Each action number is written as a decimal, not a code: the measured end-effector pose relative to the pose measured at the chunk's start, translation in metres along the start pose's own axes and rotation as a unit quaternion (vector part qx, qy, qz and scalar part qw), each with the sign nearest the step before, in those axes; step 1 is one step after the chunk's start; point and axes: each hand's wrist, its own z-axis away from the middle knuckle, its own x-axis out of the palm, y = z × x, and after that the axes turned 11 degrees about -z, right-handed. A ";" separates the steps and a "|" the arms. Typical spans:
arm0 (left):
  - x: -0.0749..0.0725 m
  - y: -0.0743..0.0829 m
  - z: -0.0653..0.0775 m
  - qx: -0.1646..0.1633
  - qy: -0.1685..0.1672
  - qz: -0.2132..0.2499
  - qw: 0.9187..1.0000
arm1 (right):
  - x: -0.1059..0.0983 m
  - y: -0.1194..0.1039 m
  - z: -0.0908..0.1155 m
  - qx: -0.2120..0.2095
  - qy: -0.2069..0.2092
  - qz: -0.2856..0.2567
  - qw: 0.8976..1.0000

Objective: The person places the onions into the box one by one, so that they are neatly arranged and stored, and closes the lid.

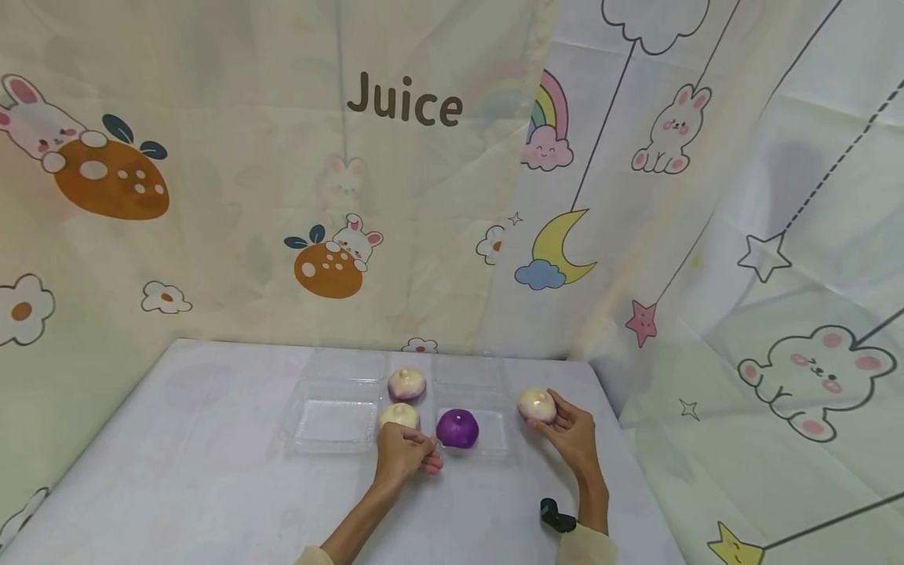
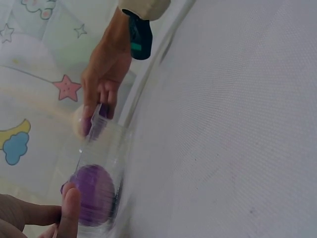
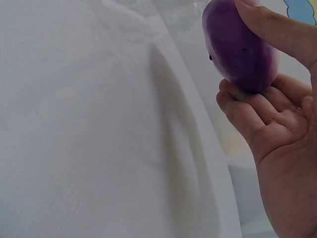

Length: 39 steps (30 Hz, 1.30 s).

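Observation:
My right hand [image 1: 570, 439] grips a round onion-like piece [image 1: 537, 406], cream on top and purple below, to the right of the clear plastic boxes. In the right wrist view its purple underside [image 3: 240, 44] shows between thumb and curled fingers. My left hand [image 1: 404, 455] is at the near left corner of the right clear box [image 1: 494, 431], thumb and forefinger pinching at its rim. A purple onion-like piece [image 1: 457, 429] sits in this box, just beyond the left fingertips. Two cream-topped pieces [image 1: 407, 383] stand between the boxes, the nearer [image 1: 399, 416] partly hidden by my left hand.
A second clear plastic box [image 1: 335, 424] lies on the left of the white table [image 1: 212, 471], its lid folded back. Printed curtains hang behind the table and along its right side. A dark strapped device [image 1: 556, 516] is at my right wrist.

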 end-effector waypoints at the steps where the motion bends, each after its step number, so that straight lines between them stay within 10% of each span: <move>1: 0.000 0.000 0.000 0.002 0.000 0.001 1.000 | 0.001 0.001 0.000 0.001 0.000 0.001 1.000; 39: -0.001 0.001 0.001 0.004 0.002 0.002 1.000 | 0.014 -0.012 0.002 -0.026 -0.019 0.003 0.999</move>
